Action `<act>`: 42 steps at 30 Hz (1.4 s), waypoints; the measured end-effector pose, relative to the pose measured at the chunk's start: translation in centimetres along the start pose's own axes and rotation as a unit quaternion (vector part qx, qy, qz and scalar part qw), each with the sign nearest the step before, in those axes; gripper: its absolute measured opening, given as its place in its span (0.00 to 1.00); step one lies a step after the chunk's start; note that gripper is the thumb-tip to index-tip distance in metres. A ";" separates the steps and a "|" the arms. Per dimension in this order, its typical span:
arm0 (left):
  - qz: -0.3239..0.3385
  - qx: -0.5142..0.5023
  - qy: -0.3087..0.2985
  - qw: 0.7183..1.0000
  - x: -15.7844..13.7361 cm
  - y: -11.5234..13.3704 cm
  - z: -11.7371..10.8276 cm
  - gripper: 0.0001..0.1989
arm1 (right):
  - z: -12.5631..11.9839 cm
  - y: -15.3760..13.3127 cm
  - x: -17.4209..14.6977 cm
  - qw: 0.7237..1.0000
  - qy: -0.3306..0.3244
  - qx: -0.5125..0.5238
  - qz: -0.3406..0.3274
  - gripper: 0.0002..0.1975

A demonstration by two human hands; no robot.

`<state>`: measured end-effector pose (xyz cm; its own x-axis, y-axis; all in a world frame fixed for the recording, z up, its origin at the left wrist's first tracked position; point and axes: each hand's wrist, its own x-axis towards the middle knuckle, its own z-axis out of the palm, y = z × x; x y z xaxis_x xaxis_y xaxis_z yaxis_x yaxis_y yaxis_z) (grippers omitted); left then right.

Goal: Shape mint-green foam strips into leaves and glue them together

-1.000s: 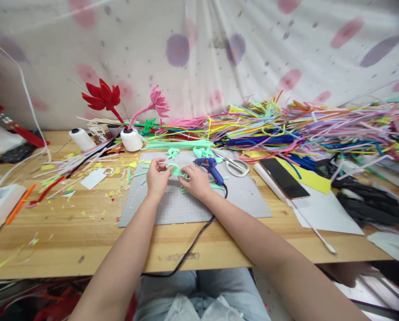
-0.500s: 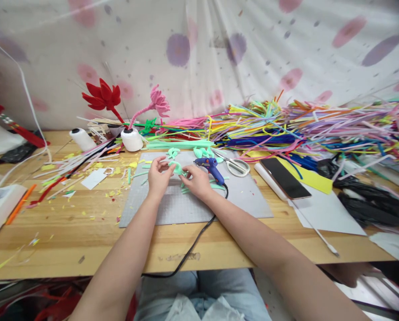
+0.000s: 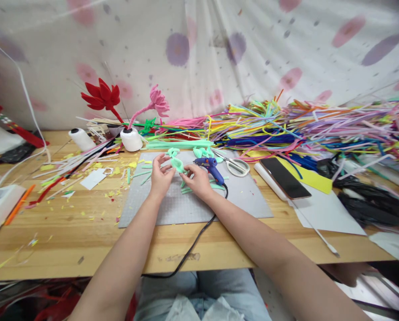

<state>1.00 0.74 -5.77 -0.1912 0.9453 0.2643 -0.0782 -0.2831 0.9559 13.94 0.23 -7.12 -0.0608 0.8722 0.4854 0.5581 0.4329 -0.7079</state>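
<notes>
Between my two hands is a mint-green pipe-cleaner petal (image 3: 177,165), bent into a rounded shape. My left hand (image 3: 162,177) pinches its left side with thumb and fingers. At its lower right, my right hand (image 3: 197,180) grips it with the fingertips closed. Both hands are just above the grey cutting mat (image 3: 173,211). A blue hot glue gun (image 3: 212,167) lies right beside my right hand, its black cord running to the front edge. More mint-green bent pieces (image 3: 202,153) rest at the back of the mat, and short green strips lie around my hands.
Scissors (image 3: 237,166) lie at the mat's back right. Bundles of coloured pipe cleaners (image 3: 266,127) fill the back. A red flower (image 3: 102,96) and a pink flower (image 3: 158,100) stand at back left. A phone (image 3: 284,178) lies at right, scraps (image 3: 111,192) at left.
The petal has turned slightly in my fingers, and more of its rounded face shows now. My left-hand fingers have shifted a little; the things on the table stay put.
</notes>
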 end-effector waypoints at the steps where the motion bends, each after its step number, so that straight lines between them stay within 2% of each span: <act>1: -0.021 -0.014 0.002 1.000 0.0 0.0 0.1 0.29 | 0.0 0.0 0.0 1.000 -0.001 0.007 -0.001 0.08; 5: -0.077 -0.050 0.004 0.996 -0.1 0.2 0.4 0.30 | -0.2 -0.1 -0.1 1.000 -0.019 0.024 0.003 0.09; 10: -0.062 -0.033 0.023 0.997 0.0 0.2 0.5 0.30 | -0.5 -0.5 0.1 0.999 -0.021 0.033 0.022 0.10; 16: -0.036 0.012 0.015 0.999 0.0 0.0 0.4 0.29 | -0.4 -0.2 0.7 1.000 0.001 -0.011 0.024 0.07; 22: -0.038 0.007 0.023 0.999 0.0 -0.1 0.5 0.30 | -0.6 -0.3 0.7 0.999 -0.001 -0.022 0.028 0.07; 29: -0.041 0.014 0.028 0.999 0.0 0.0 0.5 0.29 | -0.5 -0.4 0.8 0.997 -0.022 -0.004 0.070 0.10; 42: -0.076 -0.009 0.062 0.995 0.0 0.3 0.9 0.28 | 0.0 -0.5 0.9 0.994 -0.056 0.023 0.090 0.10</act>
<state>1.82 0.78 -5.34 -0.2945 0.9506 0.0977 -0.1322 -0.1418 0.9810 13.61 0.80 -6.35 -0.0569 0.9551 0.2906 0.5300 0.2756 -0.8020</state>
